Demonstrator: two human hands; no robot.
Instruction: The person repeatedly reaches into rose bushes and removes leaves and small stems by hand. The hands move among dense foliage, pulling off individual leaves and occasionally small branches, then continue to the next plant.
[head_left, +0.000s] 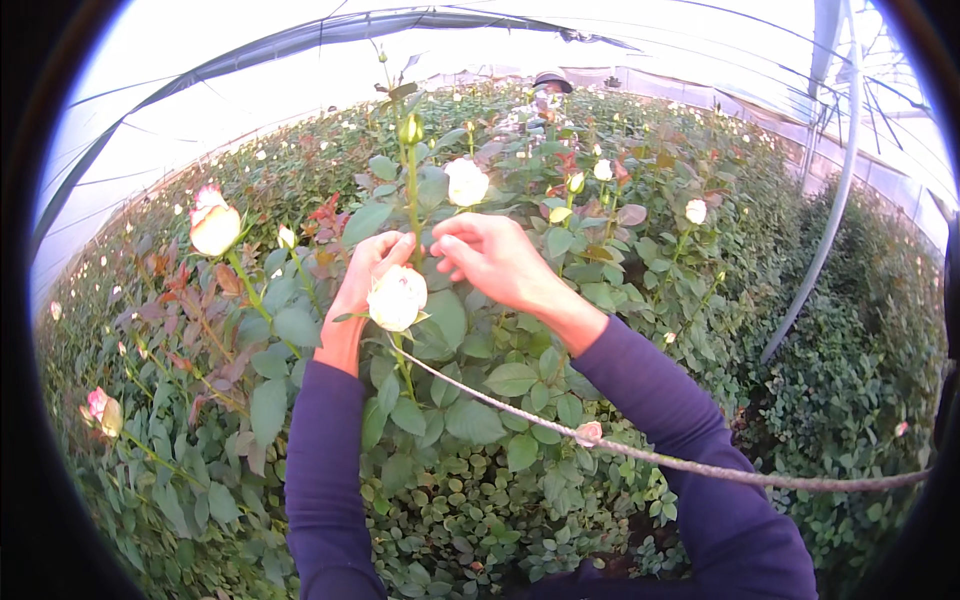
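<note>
My left hand (373, 264) is at a tall green rose stem (412, 187) that carries a closed bud (410, 129) and leaves above. Its thumb and fingertips are close together beside the stem; whether they grip it is hidden. Just right of the same stem is my right hand (480, 251), fingers curled loosely and a little apart, with nothing seen between them. A white rose bloom (397, 298) stands in front of my left wrist and partly hides it. Another pale rose (466, 182) is just above my right hand. A twisted cord (525, 414) runs from below the white bloom to the right.
Dense rose bushes surround my arms. Pink-edged roses (214, 225) stand at the left, and smaller blooms (695, 211) at the right. A curved metal pole (832, 210) rises on the right. Farther back, a person in a cap (551, 82) is among the plants under the greenhouse cover.
</note>
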